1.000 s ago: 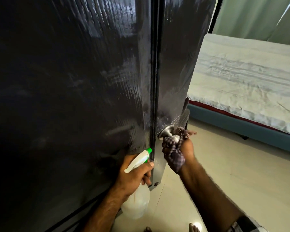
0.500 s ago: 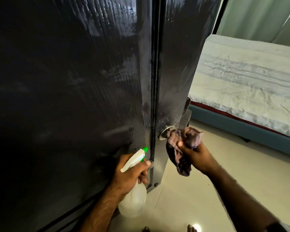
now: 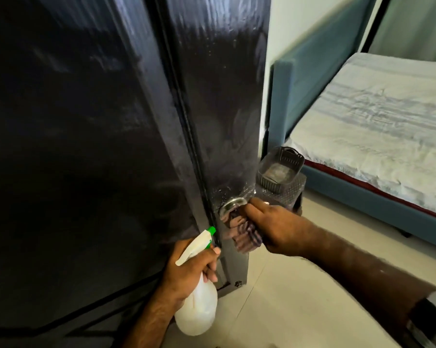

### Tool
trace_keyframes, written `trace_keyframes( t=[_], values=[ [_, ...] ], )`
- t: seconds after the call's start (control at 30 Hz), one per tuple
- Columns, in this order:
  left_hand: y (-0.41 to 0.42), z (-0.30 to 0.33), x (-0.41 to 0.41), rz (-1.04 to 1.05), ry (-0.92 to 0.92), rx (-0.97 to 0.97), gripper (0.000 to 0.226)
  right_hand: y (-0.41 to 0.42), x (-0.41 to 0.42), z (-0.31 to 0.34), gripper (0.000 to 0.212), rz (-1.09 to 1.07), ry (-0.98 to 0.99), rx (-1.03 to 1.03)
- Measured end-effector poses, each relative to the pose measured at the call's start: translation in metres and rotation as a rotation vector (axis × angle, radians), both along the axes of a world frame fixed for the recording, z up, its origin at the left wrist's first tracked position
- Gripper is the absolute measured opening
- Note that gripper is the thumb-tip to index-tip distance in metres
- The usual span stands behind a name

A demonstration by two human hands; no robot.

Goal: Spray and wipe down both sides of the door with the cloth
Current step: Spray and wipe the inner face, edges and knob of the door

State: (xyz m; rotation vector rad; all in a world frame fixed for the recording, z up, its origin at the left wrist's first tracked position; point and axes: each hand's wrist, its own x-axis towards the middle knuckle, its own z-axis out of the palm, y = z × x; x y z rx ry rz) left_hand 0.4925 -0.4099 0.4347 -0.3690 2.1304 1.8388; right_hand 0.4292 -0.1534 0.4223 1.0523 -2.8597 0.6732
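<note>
Door [image 3: 86,146] filling left, dark, glossy, edge-on at centre, wet streaks showing. Left hand [image 3: 189,270] gripping spray bottle [image 3: 198,310] by neck, low beside door edge. Right hand [image 3: 274,227] clutching cloth [image 3: 244,236], pressing it against metal knob [image 3: 233,205]. Basket [image 3: 281,169] sitting behind, bed [image 3: 375,126] lying far right.

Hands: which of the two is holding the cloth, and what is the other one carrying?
The right hand grips the checked cloth against the door, just below its round metal knob. The left hand holds the white spray bottle.
</note>
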Motion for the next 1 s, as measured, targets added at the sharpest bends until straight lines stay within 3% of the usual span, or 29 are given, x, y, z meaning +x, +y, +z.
trace_keyframes(
  t=[0.13, 0.3, 0.37, 0.43, 0.5, 0.63, 0.8, 0.93, 1.0],
  values=[
    [0.024, 0.007, 0.006, 0.115, -0.007, -0.035, 0.015, -0.001, -0.003, -0.016, 0.052, 0.005, 0.057, -0.099],
    [0.043, 0.012, 0.010, 0.192, 0.019, -0.073, 0.017, -0.021, 0.003, -0.045, 0.045, -0.160, -0.066, -0.506],
    [0.049, 0.012, 0.010, 0.247, 0.014, -0.040, 0.022, -0.034, 0.005, -0.046, 0.028, -0.399, -0.205, -0.795],
    [0.055, 0.013, 0.013, 0.304, 0.003, -0.011, 0.026, -0.040, 0.002, -0.044, 0.027, -0.618, -0.416, -0.969],
    [0.059, 0.013, 0.013, 0.331, -0.012, -0.011, 0.030, -0.036, 0.001, -0.038, 0.040, -0.676, -0.579, -1.006],
    [0.061, 0.002, 0.009, 0.366, -0.042, -0.068, 0.034, -0.020, 0.009, -0.036, 0.015, -0.686, -0.710, -1.013],
    [0.066, -0.001, 0.006, 0.443, 0.006, -0.109, 0.021, -0.023, 0.021, -0.029, 0.031, -0.701, -0.513, -1.122],
    [0.060, -0.002, 0.008, 0.526, -0.033, -0.132, 0.023, -0.019, 0.022, -0.011, 0.026, -0.503, -0.119, -1.168],
    [0.055, -0.006, 0.008, 0.511, -0.025, -0.079, 0.018, -0.019, 0.017, -0.012, 0.033, -0.378, 0.091, -1.046]
  ],
)
